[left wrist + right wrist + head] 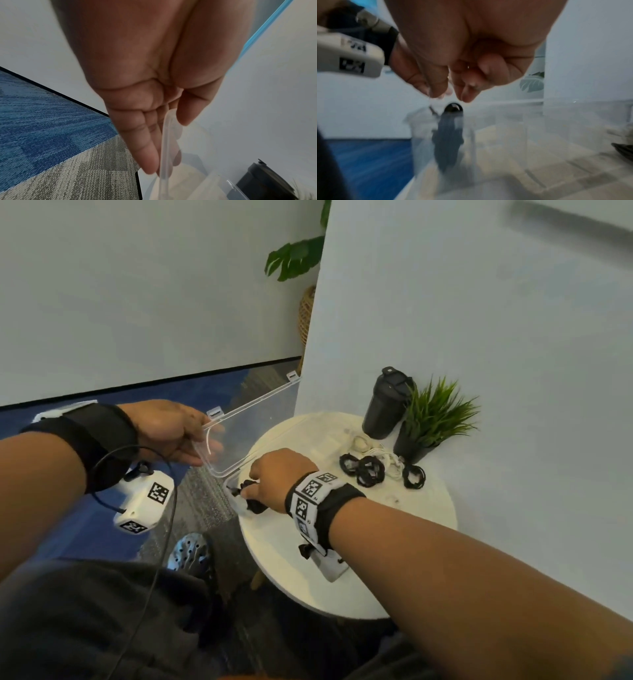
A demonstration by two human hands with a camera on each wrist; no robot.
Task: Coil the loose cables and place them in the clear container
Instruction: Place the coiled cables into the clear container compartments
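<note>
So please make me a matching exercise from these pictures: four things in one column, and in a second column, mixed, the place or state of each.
Things:
1. clear lid
2. black bottle
3. coiled black cables
4. right hand

Places or states:
A. lying on the round table, in front of the potted grass
B. reaching into the clear container with a black cable
C. held up open by the left hand
D. standing upright near the wall, beside the potted grass

Pairs: 1-C, 2-D, 3-A, 4-B
</note>
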